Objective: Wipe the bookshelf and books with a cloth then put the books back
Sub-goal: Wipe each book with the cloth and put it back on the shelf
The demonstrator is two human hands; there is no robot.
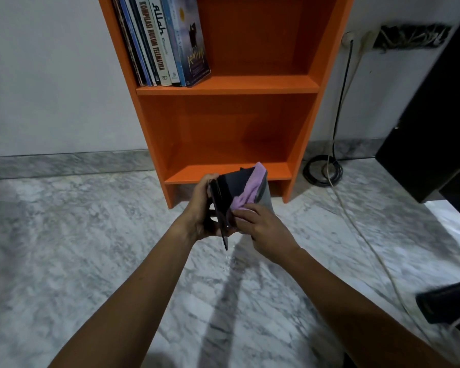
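An orange bookshelf (226, 86) stands against the white wall. Several books (165, 41) lean upright at the left of its upper shelf; the lower shelf holds nothing. In front of the shelf's base, my left hand (201, 211) grips a dark book (227, 197) by its spine side, holding it tilted above the floor. My right hand (263, 227) presses a purple cloth (247, 187) against the book's cover. The book's title is hidden.
The floor is grey-white marble. A black cable coil (322, 168) and a white cable (361, 229) lie right of the shelf, running from wall sockets (356, 39). Dark furniture (430, 123) stands at the right. A dark object (446, 304) lies at the lower right.
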